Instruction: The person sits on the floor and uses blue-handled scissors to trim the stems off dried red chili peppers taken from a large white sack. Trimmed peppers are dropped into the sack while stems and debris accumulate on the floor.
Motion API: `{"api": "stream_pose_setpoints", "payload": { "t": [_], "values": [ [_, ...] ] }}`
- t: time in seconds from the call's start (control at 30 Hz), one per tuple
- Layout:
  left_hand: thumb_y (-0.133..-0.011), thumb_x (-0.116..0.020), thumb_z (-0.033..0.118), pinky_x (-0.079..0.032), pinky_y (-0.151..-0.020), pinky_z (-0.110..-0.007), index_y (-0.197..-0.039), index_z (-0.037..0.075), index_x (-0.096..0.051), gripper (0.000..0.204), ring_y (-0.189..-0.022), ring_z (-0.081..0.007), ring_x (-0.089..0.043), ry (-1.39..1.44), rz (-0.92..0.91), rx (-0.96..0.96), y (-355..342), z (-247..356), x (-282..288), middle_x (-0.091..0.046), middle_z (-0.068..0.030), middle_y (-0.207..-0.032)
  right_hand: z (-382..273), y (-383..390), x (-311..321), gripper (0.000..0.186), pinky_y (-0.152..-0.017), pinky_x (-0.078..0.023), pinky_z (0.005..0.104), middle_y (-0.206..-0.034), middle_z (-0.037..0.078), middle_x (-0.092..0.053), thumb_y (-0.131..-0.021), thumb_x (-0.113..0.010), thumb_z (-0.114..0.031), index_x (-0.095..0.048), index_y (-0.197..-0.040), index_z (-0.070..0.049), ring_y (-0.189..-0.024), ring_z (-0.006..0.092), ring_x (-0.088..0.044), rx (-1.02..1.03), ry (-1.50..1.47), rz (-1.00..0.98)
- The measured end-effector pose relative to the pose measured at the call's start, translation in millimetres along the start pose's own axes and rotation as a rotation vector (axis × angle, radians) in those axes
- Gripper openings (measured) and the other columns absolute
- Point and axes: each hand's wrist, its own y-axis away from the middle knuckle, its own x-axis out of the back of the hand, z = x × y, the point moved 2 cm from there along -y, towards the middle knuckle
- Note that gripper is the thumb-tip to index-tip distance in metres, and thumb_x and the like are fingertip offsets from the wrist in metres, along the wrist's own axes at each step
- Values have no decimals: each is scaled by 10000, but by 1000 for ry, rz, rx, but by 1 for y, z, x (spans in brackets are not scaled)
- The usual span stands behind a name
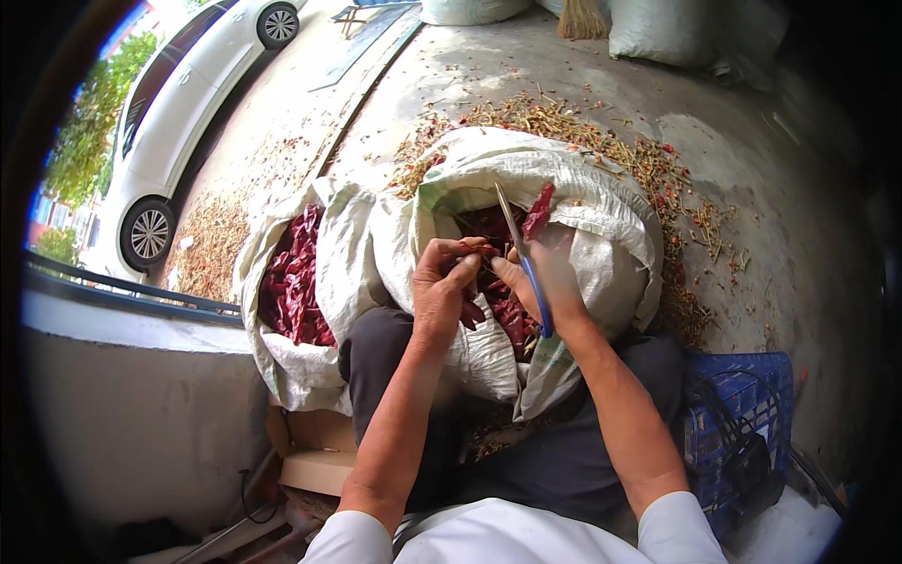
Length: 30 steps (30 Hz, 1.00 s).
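Dried red chili peppers [474,312] are pinched in the closed fingers of my left hand [439,287], over the mouth of a white woven sack [606,273]. My right hand [554,280] is closed on a pair of scissors [536,287] with blue handles, the blades pointing up and away from me. Its thumb and finger meet my left fingertips at the peppers. Another dried chili [537,214] sticks up beside the blades; whether my right hand holds it, I cannot tell. More dried chilies lie inside the sack below, partly hidden by my hands.
A second white sack [334,221] of dried chilies [299,282] stands at the left. Cut stems and debris [681,216] cover the floor around the sacks. A blue plastic crate [742,376] is at my right, a cardboard box [319,470] at lower left. Beyond are a broom [583,19] and a white car [193,94].
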Motion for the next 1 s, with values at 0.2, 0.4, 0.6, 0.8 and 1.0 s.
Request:
{"api": "stream_pose_setpoints", "payload": {
  "t": [0.2,0.4,0.6,0.8,1.0],
  "values": [
    [-926,-602,-32,-533,-678,-226,-981,58,-574,109,-835,-90,-633,89,-35,-31,40,11,-20,-647,-125,-1206,-17,46,-18,225,-583,-516,233,-833,26,-656,-950,-671,-255,-595,-1004,-50,-690,94,-631,-292,-945,-129],
    [-919,-609,-57,-537,-753,-242,-1018,21,-578,130,-880,-107,-637,-15,-98,-39,77,7,-21,-636,-110,-1229,-21,53,1,208,-603,-513,256,-893,56,-684,-953,-646,-133,-559,-1133,-76,-672,126,-628,-118,-1308,-124],
    [-857,-653,-87,-488,-631,-193,-984,34,-629,177,-791,-56,-570,-259,-85,-38,95,17,-19,-648,-53,-1192,-28,60,17,256,-683,-502,250,-875,69,-660,-856,-650,-23,-530,-1082,-32,-787,121,-637,-79,-931,-84],
    [-851,-641,28,-403,-518,-198,-1124,29,-665,275,-628,-39,-506,-340,99,133,82,44,5,-707,-50,-999,-43,50,6,314,-785,-535,289,-901,69,-660,-821,-702,-48,-538,-1088,-34,-854,136,-649,114,-477,-139],
    [-852,-655,40,-406,-524,-176,-1402,-8,-470,582,-622,-57,-532,56,-121,344,77,44,10,-662,-52,-950,-51,46,-6,314,-685,-546,398,-805,149,-657,-781,-700,-75,-542,-1051,-48,-795,356,-687,319,-270,-57]
  ]
}}
